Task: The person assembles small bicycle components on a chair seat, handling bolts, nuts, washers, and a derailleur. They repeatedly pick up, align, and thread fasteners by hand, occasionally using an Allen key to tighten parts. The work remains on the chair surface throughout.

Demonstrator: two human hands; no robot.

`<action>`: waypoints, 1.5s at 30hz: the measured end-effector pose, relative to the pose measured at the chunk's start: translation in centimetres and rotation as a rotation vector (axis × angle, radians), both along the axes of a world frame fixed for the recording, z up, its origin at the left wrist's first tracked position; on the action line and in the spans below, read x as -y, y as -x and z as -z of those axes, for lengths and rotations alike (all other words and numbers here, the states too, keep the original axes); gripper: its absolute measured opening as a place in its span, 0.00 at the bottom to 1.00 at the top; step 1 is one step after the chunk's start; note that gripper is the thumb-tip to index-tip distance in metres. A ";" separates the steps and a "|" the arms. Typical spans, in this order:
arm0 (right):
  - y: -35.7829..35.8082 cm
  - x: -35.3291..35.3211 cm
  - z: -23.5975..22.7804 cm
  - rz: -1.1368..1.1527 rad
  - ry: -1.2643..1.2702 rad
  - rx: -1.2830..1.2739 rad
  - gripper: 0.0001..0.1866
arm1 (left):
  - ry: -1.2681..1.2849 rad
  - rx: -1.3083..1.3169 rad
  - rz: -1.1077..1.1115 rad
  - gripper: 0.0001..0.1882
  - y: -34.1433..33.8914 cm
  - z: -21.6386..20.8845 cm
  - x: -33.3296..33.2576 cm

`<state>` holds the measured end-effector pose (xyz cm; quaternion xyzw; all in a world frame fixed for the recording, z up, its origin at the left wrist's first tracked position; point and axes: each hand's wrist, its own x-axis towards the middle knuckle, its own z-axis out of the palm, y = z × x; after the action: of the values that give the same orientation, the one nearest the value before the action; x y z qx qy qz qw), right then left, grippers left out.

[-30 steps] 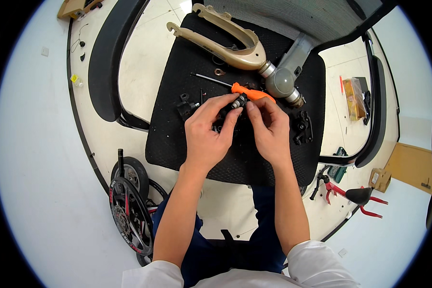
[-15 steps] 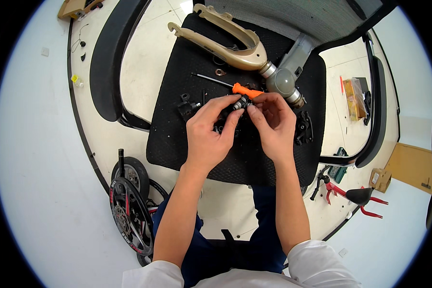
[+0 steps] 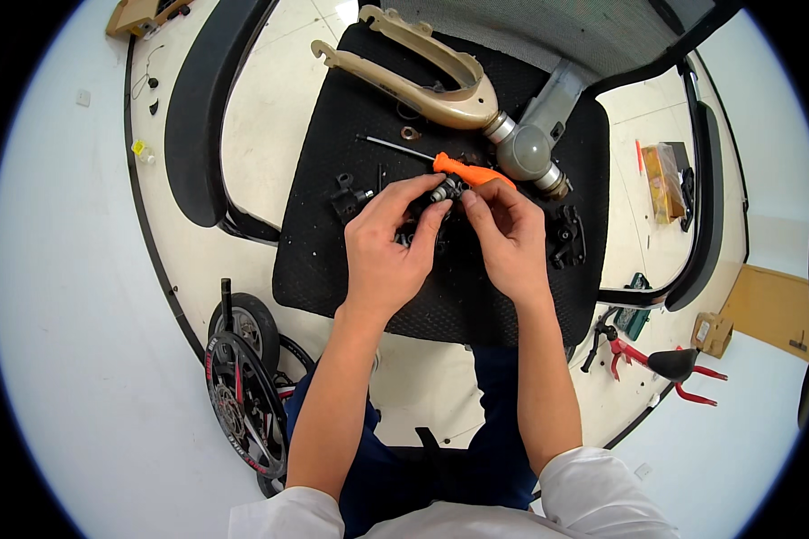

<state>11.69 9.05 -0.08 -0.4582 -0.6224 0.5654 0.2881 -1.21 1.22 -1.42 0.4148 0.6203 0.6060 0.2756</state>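
Observation:
Over the black chair seat (image 3: 404, 319), my left hand (image 3: 388, 247) pinches a small black-and-silver cylindrical part (image 3: 445, 190) between thumb and fingertips. My right hand (image 3: 512, 241) meets it from the other side, thumb and forefinger closed at the part's right end. Just beyond the fingers lies a screwdriver (image 3: 466, 169) with an orange handle and thin metal shaft. Left of my left hand rests a black bracket-like part (image 3: 346, 199) with a metal pin. Another black mechanical part (image 3: 568, 238) is right of my right hand. Small dark parts between my hands are partly hidden.
A beige bicycle fork (image 3: 454, 108) joined to a grey tube piece (image 3: 526, 153) lies across the seat's far side. Armrests (image 3: 198, 135) flank the seat. Wheels (image 3: 243, 404) stand at lower left; a red frame with a black saddle (image 3: 672, 364) is at right.
Both hands have shifted slightly left with the small part, and more of the screwdriver's orange handle shows. The right fingertips have moved a little against the part. Other things stay in place.

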 end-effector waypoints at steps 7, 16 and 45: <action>0.0 0.0 -0.2 0.081 0.013 -0.162 0.06 | -0.004 -0.007 0.011 0.14 0.0 0.1 -0.1; 0.1 0.2 0.0 0.070 -0.126 -0.134 0.07 | -0.073 -0.045 0.010 0.13 -0.1 0.3 -0.4; 0.0 0.3 -0.5 0.025 -0.252 0.094 0.05 | -0.010 -0.038 -0.040 0.13 -0.3 0.4 -0.2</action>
<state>11.65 8.77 0.46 -0.4521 -0.6954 0.4571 0.3211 -0.94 1.45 -1.78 0.4149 0.6307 0.6066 0.2495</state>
